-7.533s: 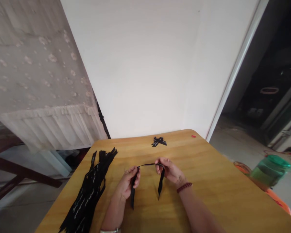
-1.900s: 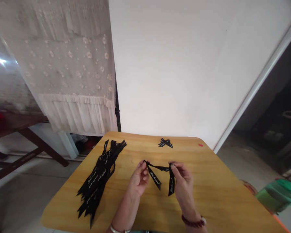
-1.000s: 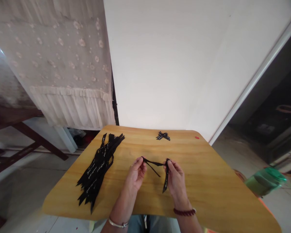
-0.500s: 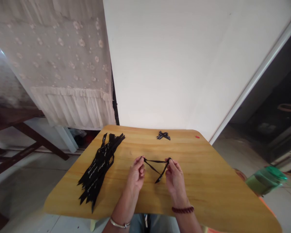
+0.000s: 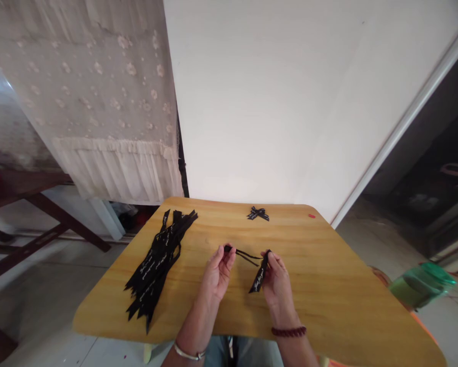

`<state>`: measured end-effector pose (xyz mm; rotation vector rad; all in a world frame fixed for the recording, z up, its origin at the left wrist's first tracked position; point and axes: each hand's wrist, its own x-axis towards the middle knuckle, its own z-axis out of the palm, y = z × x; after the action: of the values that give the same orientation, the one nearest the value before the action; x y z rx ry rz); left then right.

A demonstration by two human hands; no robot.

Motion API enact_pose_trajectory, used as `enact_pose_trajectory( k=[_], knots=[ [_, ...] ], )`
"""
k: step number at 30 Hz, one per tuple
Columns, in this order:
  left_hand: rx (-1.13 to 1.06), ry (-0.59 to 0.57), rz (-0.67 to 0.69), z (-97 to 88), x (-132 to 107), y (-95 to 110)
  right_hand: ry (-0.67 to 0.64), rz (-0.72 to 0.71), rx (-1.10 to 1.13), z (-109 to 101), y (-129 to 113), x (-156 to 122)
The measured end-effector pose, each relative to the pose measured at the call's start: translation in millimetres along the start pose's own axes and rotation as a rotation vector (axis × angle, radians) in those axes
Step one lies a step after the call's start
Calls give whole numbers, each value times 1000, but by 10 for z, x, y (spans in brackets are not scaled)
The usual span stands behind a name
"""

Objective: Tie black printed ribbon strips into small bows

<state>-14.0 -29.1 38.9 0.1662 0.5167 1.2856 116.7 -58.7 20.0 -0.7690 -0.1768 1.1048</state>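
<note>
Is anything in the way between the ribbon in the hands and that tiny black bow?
No, nothing visible stands in the way. The black ribbon is pinched by the left hand and the right hand, and only the wooden tabletop lies between it and the small black bow.

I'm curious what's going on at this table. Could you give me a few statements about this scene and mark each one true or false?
1. The left hand and right hand both pinch one black ribbon. True.
2. A metal watch sits above the right hand. False: that wrist wears a dark red beaded bracelet.
3. A small tied black bow lies near the far edge of the wooden table. True.
4. The bundle of black ribbon strips lies to the right of the hands. False: it lies to their left.
</note>
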Motion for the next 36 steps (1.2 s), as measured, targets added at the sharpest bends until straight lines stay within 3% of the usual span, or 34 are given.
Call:
enact_pose_trajectory(
  k=[7, 12, 15, 21, 27, 33, 36],
  knots=[
    [155, 43, 61, 51, -42, -14, -36, 6, 23, -35, -2, 6],
    [290, -6, 137, 65, -85, -6, -38, -3, 53, -21, -3, -3],
    [256, -8, 154, 69, -88, -32, -56, 16, 86, 6, -2, -21],
    [83, 117, 118, 87, -70, -68, -117, 53, 133, 50, -1, -28],
    [21, -17, -24, 57, -96, 11, -146, 63, 126, 11, -29, -20],
    [24, -2, -54, 33, -89, 32, -126, 74, 87, 22, -69, -49],
    [120, -125, -121, 40, -111, 129, -156, 143, 100, 18, -119, -63]
  ],
)
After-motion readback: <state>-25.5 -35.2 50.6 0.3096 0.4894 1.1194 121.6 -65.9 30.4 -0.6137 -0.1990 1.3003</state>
